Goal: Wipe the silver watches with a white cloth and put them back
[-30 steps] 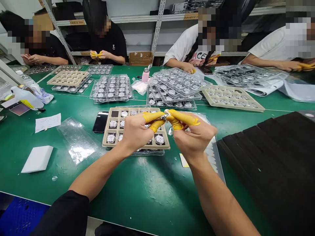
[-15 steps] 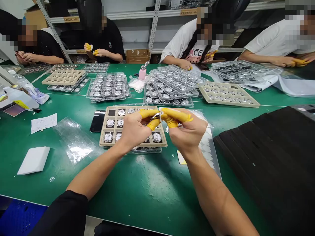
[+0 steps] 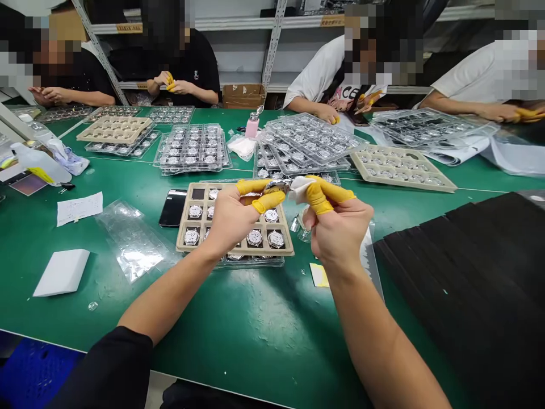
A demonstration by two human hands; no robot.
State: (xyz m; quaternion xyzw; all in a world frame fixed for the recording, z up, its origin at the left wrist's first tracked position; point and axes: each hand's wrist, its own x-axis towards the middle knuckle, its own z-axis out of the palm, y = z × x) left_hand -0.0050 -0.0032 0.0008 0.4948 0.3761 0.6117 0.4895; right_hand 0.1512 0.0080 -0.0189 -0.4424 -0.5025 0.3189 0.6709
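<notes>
My left hand [image 3: 233, 218] pinches a small round metal watch case [image 3: 276, 185] between thumb and forefinger, both in yellow finger cots. My right hand [image 3: 338, 227], also in yellow cots, holds a white wipe [image 3: 299, 190] pressed against the case. Both hands hover above a beige tray [image 3: 187, 226] whose pockets hold several watch cases; it rests on a clear tray on the green table [image 3: 255, 324].
A black phone [image 3: 172, 208] lies left of the tray, with a clear plastic bag [image 3: 131, 241], a white pad [image 3: 62, 272] and a paper note [image 3: 79, 208] further left. Black foam sheets [image 3: 468, 284] cover the right. Stacked clear trays [image 3: 192, 150] and several seated co-workers fill the far side.
Both hands rose slightly and the right hand's wipe now shows clearly against the case. The view shifted a little; co-workers' hands moved.
</notes>
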